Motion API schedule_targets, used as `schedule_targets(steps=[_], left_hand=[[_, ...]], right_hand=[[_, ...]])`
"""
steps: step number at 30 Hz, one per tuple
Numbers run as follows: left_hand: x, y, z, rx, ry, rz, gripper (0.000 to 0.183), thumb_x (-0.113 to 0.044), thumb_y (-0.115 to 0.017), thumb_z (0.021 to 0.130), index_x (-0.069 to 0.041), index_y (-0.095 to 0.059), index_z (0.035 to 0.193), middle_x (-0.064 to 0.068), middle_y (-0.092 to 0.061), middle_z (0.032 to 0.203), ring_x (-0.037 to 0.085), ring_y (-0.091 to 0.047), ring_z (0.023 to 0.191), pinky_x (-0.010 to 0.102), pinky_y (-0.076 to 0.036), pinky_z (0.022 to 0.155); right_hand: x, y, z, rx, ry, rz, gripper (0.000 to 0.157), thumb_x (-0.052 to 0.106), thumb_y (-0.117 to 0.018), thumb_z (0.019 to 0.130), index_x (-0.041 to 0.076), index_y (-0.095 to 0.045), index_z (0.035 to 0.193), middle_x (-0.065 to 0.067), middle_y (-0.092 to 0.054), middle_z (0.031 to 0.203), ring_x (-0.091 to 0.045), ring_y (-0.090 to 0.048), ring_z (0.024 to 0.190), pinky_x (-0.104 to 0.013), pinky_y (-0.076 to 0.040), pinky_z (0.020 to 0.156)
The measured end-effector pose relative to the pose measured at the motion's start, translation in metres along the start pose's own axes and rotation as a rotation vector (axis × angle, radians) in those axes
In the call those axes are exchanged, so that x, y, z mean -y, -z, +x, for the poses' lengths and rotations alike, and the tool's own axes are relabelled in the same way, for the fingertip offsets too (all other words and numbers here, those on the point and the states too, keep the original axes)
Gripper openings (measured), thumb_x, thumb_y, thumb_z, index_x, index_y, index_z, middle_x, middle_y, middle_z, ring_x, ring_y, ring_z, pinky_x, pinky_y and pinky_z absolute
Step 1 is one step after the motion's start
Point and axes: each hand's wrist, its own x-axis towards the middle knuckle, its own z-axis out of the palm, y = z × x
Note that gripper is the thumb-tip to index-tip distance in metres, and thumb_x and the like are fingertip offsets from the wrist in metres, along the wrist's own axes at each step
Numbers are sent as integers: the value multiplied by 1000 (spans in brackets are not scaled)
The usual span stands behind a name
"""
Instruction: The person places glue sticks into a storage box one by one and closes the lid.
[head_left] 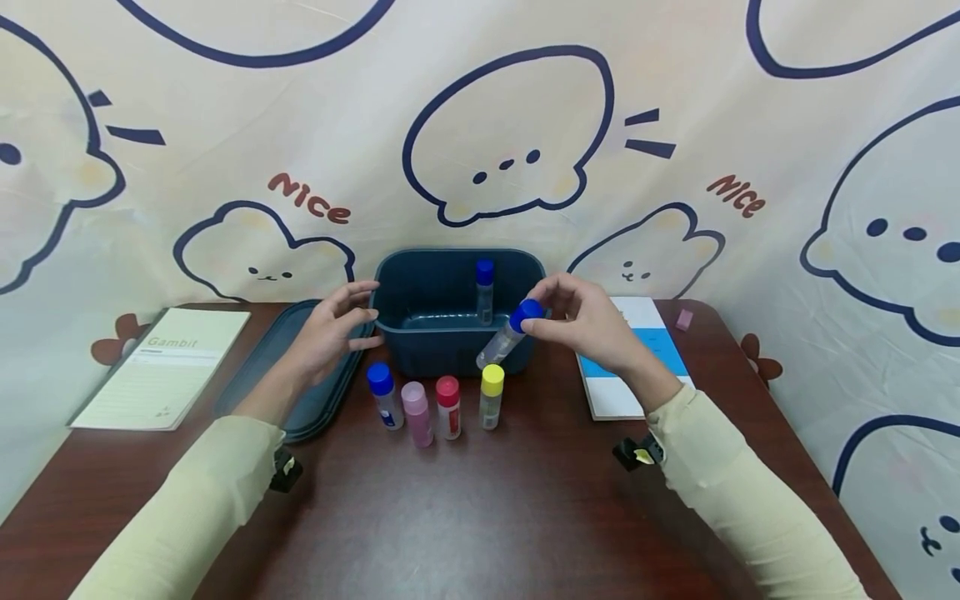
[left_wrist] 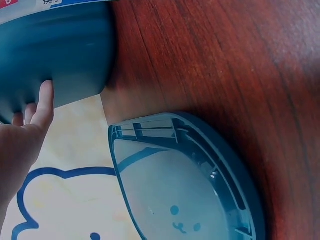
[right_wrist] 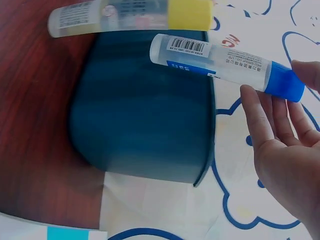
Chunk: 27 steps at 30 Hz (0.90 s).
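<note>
R hand pinches blue-cap btl, L hand touches bin

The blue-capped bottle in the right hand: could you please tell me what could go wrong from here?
1. The right hand pinches the held bottle near its capped end, so it might slip or swing.
2. In the head view, its lower end appears close to the standing yellow-capped bottle, which it could knock over.
3. It tilts in front of the bin, so it may catch the rim if raised there.
</note>
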Motion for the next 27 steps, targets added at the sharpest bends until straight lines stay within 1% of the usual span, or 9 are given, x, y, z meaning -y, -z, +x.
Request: schedule_targets(steps=[3,6,10,15,19,22,27], left_hand=[[0,0,0,5,-3,-2,53,-13,-47,107,-8,-30,157,17,-21,162,39,-28,142,53,-48,100],[0,0,0,6,-6,-4,53,-14,-47,107,-8,-30,157,16,-21,162,38,-27,142,53,-48,101],[1,1,0,5,-6,-6,53,-14,-47,107,-9,-30,157,15,-21,162,36,-28,141,52,-49,100],[2,1,1,8,-10,-7,53,-14,-47,107,-9,-30,157,16,-20,162,36,-28,141,51,-49,100],[2,1,1,8,-8,-7,54,-15,-47,107,-9,-29,157,16,-20,162,36,-28,141,52,-48,101],[2,1,1,7,-9,-4,54,-15,-48,107,-9,-29,157,16,-20,162,36,-28,141,52,-48,101],[2,1,0,12,-11,-8,54,-15,-47,107,-8,-29,157,16,-20,162,36,-27,141,52,-48,101]], right_hand=[[5,1,3,-6,28,28,28,14,-74,90,4,-63,113,-13,-61,105,-32,-54,91,-32,-53,71],[10,1,5,-10,52,80,26,12,-73,91,3,-63,113,-14,-59,109,-32,-55,95,-31,-55,76],[14,1,8,-21,74,146,23,9,-71,92,2,-62,112,-15,-59,113,-33,-57,99,-33,-58,82],[19,1,11,-62,80,219,21,5,-70,92,3,-62,111,-16,-60,113,-33,-59,99,-33,-59,83],[23,1,14,-96,91,284,20,1,-68,92,5,-61,110,-16,-59,114,-33,-58,101,-35,-60,84],[24,1,15,-121,99,293,21,-1,-68,91,6,-59,110,-16,-58,116,-32,-57,104,-34,-60,83],[24,0,17,-154,95,259,23,1,-69,92,6,-59,111,-14,-58,118,-31,-57,105,-32,-60,83]])
